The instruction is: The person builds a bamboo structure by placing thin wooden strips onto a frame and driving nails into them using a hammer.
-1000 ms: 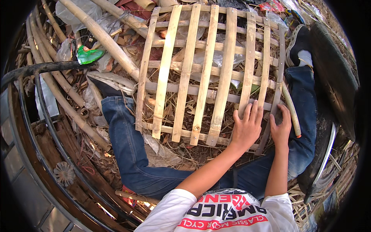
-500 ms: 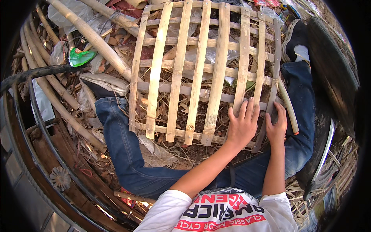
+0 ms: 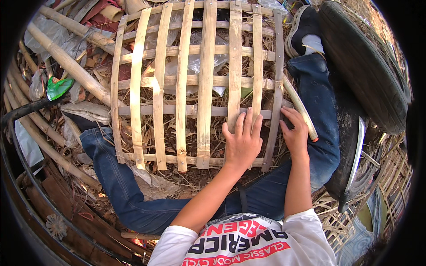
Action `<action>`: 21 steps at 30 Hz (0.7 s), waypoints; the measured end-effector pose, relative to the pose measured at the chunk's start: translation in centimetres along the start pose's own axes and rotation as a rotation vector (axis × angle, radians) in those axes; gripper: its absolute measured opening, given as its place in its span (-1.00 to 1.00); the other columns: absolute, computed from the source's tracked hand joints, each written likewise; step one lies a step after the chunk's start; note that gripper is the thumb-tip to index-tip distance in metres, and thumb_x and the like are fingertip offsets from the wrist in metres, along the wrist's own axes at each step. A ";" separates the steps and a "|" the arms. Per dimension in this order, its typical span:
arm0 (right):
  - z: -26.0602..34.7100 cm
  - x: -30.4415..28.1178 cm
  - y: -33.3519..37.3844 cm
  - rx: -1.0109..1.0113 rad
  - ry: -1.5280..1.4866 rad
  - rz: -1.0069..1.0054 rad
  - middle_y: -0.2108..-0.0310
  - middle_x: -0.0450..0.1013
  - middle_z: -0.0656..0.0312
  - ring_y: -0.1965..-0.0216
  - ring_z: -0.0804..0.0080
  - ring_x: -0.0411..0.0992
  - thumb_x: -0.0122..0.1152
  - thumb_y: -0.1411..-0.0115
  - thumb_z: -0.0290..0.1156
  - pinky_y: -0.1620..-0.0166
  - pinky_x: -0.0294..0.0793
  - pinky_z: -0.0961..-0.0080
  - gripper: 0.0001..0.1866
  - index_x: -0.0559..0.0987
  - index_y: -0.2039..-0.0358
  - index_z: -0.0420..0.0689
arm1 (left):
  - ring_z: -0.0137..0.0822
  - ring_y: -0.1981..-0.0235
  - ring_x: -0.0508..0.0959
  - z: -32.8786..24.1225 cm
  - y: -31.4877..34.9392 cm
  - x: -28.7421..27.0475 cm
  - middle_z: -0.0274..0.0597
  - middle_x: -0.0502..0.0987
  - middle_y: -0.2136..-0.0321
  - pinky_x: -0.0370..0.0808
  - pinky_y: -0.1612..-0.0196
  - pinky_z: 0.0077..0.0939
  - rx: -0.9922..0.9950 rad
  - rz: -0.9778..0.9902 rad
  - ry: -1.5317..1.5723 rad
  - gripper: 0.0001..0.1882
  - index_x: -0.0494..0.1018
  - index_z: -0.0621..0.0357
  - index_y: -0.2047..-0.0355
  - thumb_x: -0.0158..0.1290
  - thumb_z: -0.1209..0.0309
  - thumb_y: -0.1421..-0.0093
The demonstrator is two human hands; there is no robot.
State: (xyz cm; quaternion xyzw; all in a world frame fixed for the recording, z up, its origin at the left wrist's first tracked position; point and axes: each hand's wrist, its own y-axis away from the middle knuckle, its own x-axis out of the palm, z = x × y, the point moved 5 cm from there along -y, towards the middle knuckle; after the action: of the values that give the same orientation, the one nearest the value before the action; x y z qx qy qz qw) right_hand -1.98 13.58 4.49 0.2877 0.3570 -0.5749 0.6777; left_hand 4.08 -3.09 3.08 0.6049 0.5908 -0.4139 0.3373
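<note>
A lattice panel of split bamboo slats [image 3: 205, 102], with long slats over several crosspieces, lies between my outstretched legs. My left hand [image 3: 243, 141] rests on its near right part, palm down, with the fingers spread on a slat and crosspiece. My right hand [image 3: 296, 135] is at the darker outer slat [image 3: 274, 88] on the panel's right edge. Its bent fingers and thumb stand apart with their tips against that edge; what lies under them is partly hidden. Just right of the panel, a pale stick [image 3: 300, 108] with an orange tip leans close to my right hand.
Bamboo poles [image 3: 69, 64] lie at the left, beside a black metal frame [image 3: 33, 108] and a green plastic scrap [image 3: 58, 88]. A tyre [image 3: 361, 66] stands at the far right. Dry litter and plastic bags cover the ground. My shoes [image 3: 86, 111] flank the panel.
The view has shifted, so the panel, my legs and both hands appear farther left. My hands keep nearly the same places on the panel.
</note>
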 end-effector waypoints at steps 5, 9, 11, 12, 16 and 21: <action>0.1 0.1 -0.1 0.028 -0.010 -0.024 0.09 0.57 0.07 0.01 0.10 0.52 0.34 0.04 -0.65 -0.08 0.48 0.29 -0.65 0.64 0.17 -0.23 | -0.15 -0.21 0.30 0.2 0.1 -0.1 -0.09 0.28 -0.28 0.13 -0.12 0.29 -0.006 -0.003 0.003 -0.34 0.33 0.00 -0.17 0.16 0.32 0.01; 0.1 -0.1 -0.2 0.020 0.009 -0.041 0.10 0.58 0.08 0.03 0.10 0.53 0.34 0.03 -0.65 -0.06 0.49 0.30 -0.68 0.65 0.18 -0.24 | -0.14 -0.21 0.30 0.0 0.0 -0.1 -0.10 0.29 -0.27 0.13 -0.11 0.29 0.002 -0.003 0.011 -0.34 0.33 0.00 -0.16 0.17 0.32 0.02; 0.1 -0.1 -0.3 0.009 0.013 -0.049 0.11 0.58 0.08 0.04 0.10 0.53 0.34 0.03 -0.65 -0.06 0.49 0.30 -0.68 0.65 0.19 -0.23 | -0.13 -0.21 0.30 0.0 0.0 -0.1 -0.09 0.29 -0.26 0.13 -0.11 0.28 0.004 -0.001 0.002 -0.34 0.34 0.01 -0.16 0.17 0.31 0.01; 0.2 0.0 -0.3 0.014 0.010 -0.052 0.11 0.58 0.08 0.04 0.10 0.53 0.34 0.03 -0.65 -0.06 0.49 0.30 -0.68 0.65 0.19 -0.23 | -0.13 -0.21 0.30 0.1 0.0 -0.1 -0.09 0.29 -0.26 0.13 -0.11 0.28 0.003 -0.004 0.003 -0.34 0.33 0.02 -0.16 0.17 0.31 0.01; 0.2 0.0 -0.2 0.023 0.009 -0.054 0.10 0.58 0.08 0.03 0.10 0.53 0.33 0.02 -0.66 -0.06 0.48 0.30 -0.69 0.65 0.19 -0.23 | -0.13 -0.22 0.28 0.1 0.0 0.1 -0.09 0.28 -0.27 0.13 -0.11 0.27 -0.001 0.004 -0.001 -0.33 0.33 0.06 -0.17 0.18 0.29 0.01; 0.1 0.2 -0.2 0.041 -0.017 -0.046 0.09 0.57 0.08 0.00 0.10 0.51 0.32 0.00 -0.65 -0.08 0.47 0.30 -0.68 0.64 0.17 -0.23 | -0.14 -0.24 0.25 0.3 0.1 0.4 -0.09 0.26 -0.28 0.13 -0.11 0.26 -0.006 0.017 -0.016 -0.31 0.33 0.10 -0.18 0.18 0.25 0.00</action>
State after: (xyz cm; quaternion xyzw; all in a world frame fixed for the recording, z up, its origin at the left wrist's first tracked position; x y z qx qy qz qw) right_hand -2.19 13.37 4.38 0.2884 0.3456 -0.6001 0.6613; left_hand 4.08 -3.23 2.61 0.6055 0.5842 -0.4141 0.3473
